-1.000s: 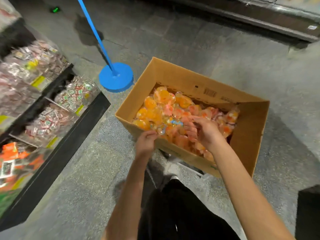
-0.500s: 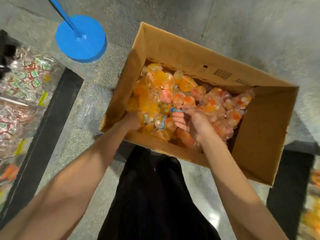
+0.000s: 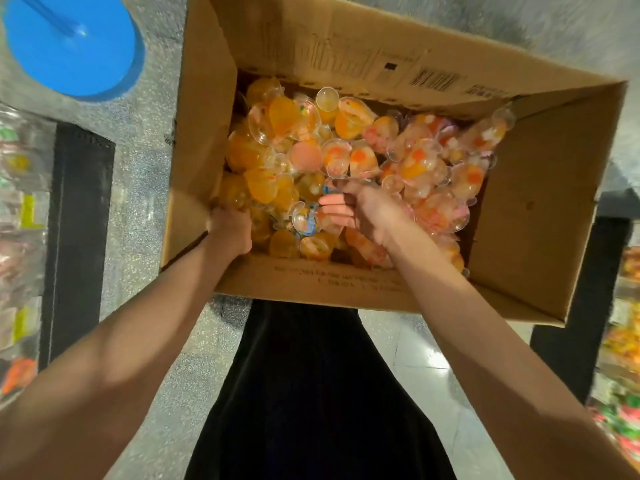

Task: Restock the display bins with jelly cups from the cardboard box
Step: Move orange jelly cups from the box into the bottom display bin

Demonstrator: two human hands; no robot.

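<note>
An open cardboard box [image 3: 207,109] sits on the floor right below me, filled with several clear jelly cups [image 3: 349,147] in orange, yellow and pink. My left hand [image 3: 230,228] reaches into the box's near left corner with its fingers curled down among the orange cups; what it holds is hidden. My right hand [image 3: 360,209] is in the middle of the pile, fingers curled round a few jelly cups, one with a blue-edged lid.
A blue round stand base [image 3: 72,46] lies on the floor at the far left. Display bins [image 3: 20,209] of wrapped sweets with a black rim run down the left edge. More bins [image 3: 623,341] stand at the right edge. My dark clothing fills the bottom centre.
The view has closed in over the box. My left hand went from the box's near rim down into the left corner. My right hand stays in the pile, curling round cups.
</note>
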